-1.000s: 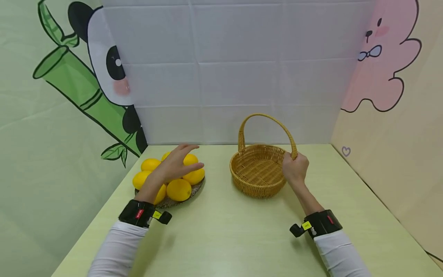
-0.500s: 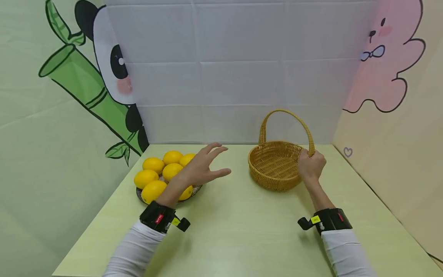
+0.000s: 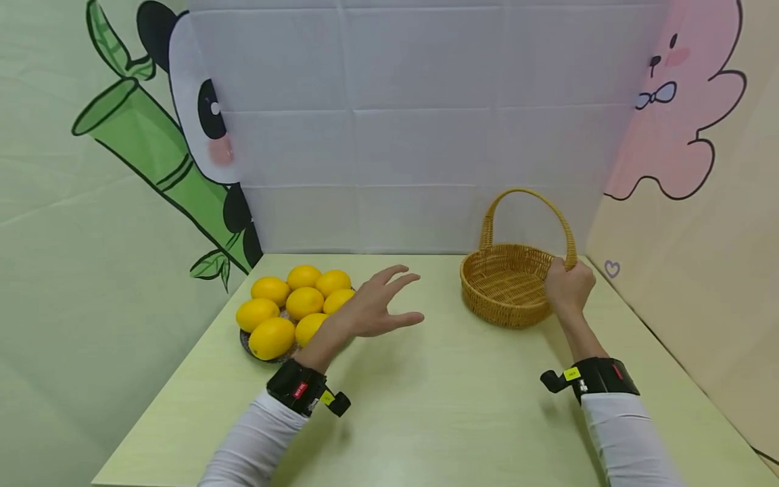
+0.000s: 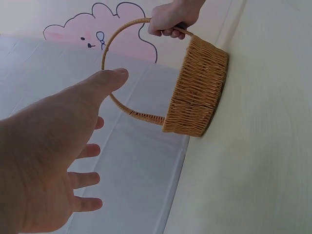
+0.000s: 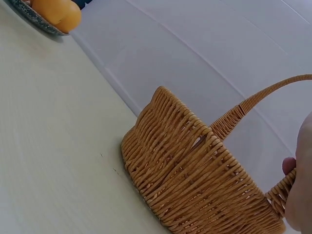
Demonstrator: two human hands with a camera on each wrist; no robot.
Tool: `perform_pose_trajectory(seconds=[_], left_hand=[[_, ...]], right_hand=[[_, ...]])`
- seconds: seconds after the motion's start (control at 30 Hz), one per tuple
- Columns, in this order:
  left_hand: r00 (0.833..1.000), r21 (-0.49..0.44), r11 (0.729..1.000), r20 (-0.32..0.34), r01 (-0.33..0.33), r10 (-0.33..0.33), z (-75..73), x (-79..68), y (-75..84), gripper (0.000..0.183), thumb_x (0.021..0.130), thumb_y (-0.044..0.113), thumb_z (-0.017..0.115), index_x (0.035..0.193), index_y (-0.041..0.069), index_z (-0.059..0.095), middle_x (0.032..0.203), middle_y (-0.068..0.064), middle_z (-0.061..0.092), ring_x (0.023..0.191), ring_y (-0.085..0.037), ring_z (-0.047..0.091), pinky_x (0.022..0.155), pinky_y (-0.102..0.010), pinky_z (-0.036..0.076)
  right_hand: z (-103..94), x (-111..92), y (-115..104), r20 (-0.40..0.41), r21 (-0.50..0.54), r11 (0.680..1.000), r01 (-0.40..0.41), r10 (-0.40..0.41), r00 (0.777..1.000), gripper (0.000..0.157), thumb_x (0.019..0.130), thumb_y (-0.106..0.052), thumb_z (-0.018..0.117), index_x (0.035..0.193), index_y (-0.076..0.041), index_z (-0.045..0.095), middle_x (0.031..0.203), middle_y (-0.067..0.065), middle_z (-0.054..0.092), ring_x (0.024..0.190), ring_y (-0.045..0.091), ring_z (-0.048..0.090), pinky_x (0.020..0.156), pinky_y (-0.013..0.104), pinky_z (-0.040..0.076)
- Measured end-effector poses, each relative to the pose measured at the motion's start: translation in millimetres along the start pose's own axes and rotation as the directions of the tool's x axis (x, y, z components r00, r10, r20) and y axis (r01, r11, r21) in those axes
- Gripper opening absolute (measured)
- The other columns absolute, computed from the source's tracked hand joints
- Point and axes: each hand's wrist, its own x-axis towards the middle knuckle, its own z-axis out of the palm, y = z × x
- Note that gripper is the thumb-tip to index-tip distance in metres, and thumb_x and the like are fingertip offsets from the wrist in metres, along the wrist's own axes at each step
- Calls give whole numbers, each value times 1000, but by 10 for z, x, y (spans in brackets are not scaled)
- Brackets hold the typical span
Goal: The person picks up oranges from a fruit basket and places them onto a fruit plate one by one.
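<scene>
A round wicker basket with a tall arched handle stands toward the back right of the table, with nothing inside it. My right hand grips the handle low on its right side; the left wrist view shows those fingers curled round it. My left hand is raised over the table with fingers spread and thumb out, holding nothing. It hovers between the basket and a plate of lemons. In the head view my left wrist and hand cover the plate's right part.
The dark patterned plate holding several lemons sits at the left of the table. A pale panel rises along the back edge. Side walls carry a panda drawing and a pink bear drawing.
The basket has moved right and slightly back, with my right hand on its handle. My left hand has come away from above the lemons to the right, its fingers staying spread.
</scene>
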Motion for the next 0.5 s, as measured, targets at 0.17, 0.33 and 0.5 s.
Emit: perform_pose_trajectory(seconds=[0.17,0.33,0.5], left_hand=[[999,6,1000,38,20,-20,72,-23,3,83,90,67,64,158,24,45,164,-5,31,144,-25,30,112,-55,37],[998,31,999,55,22,-23,125,-42,-29,83,90,69,62,159,26,44,164,-5,31,144,-25,30,112,-54,37],[998,38,999,51,27,-29,139,-34,-67,85,90,71,61,160,26,43,164,-6,31,144,-26,31,111,-56,38]], right_hand=[[-109,-15,4,108,9,999,-31,29,994,35,101,-32,48,75,-10,47,56,-4,45,41,10,39,34,27,31],[-189,-64,-27,111,24,999,23,-25,994,36,101,-44,56,110,-9,53,92,2,52,68,15,49,48,26,41],[-239,-74,-189,-22,60,957,283,-282,959,57,95,-33,63,142,-4,46,130,10,50,114,22,47,93,38,40]])
